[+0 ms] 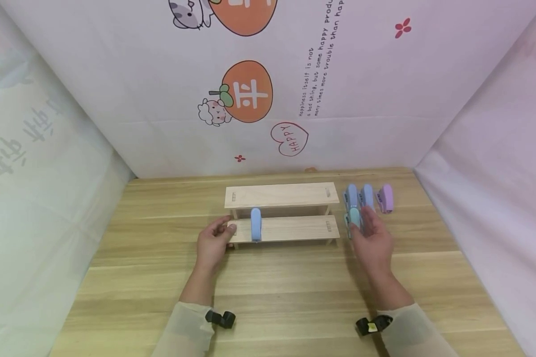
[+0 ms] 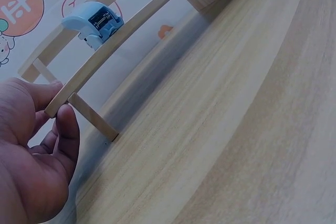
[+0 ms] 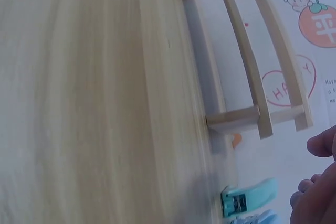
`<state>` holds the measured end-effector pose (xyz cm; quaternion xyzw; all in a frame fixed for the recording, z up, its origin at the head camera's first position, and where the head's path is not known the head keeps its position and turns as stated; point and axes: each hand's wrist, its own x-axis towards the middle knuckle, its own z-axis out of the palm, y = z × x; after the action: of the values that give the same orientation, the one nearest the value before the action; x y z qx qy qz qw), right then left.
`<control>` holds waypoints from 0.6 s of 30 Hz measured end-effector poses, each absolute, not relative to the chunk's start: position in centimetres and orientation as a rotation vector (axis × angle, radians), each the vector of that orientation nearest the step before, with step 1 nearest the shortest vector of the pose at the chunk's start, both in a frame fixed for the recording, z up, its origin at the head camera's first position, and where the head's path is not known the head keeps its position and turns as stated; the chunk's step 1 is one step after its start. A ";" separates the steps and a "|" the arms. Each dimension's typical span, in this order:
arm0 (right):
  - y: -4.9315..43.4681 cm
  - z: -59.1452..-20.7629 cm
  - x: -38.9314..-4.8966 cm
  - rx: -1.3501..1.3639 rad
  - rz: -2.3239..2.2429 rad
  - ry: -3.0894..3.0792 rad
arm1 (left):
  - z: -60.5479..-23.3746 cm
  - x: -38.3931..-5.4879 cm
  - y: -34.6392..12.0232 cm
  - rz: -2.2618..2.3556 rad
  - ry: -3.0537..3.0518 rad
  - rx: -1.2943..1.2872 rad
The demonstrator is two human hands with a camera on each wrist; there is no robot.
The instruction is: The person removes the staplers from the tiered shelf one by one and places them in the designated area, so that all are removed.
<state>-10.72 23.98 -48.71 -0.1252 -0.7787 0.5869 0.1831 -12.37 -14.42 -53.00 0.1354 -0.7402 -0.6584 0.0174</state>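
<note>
A low two-step wooden rack [image 1: 281, 196] stands on the table. My left hand [image 1: 212, 244] pinches the left end of its lower board [image 2: 86, 72], thumb on top and fingers below. A light-blue clip [image 1: 256, 225] sits across that board toward the left. To the right of the rack my right hand [image 1: 374, 245] hovers by a teal clip [image 1: 354, 217], thumb and fingers spread with nothing between them. In the right wrist view the teal clip [image 3: 253, 198] lies apart from the fingers. Two blue clips [image 1: 351, 194] and a purple clip [image 1: 386, 198] lie just behind.
The wooden tabletop [image 1: 277, 292] ends at a white printed cloth [image 1: 161, 99] at the back. More white cloth hangs along the left [image 1: 35, 198] and right [image 1: 487, 173] sides. Each wrist carries a small black camera [image 1: 223, 319].
</note>
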 end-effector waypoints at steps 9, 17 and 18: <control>22.9 -48.7 -10.5 -0.280 1.749 -2.134 | -52.9 -12.4 -14.4 -2.019 -2.327 0.422; 21.9 -48.2 -10.3 -0.271 1.753 -2.170 | -52.9 -12.4 -14.4 -2.026 -2.322 0.433; 21.8 -48.2 -10.3 -0.273 1.753 -2.172 | -52.9 -12.4 -14.4 -2.028 -2.319 0.429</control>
<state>-10.27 21.78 -48.16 -0.0958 -0.7634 0.6163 0.1678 -12.39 -14.40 -52.91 0.1378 -0.7455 -0.6519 0.0154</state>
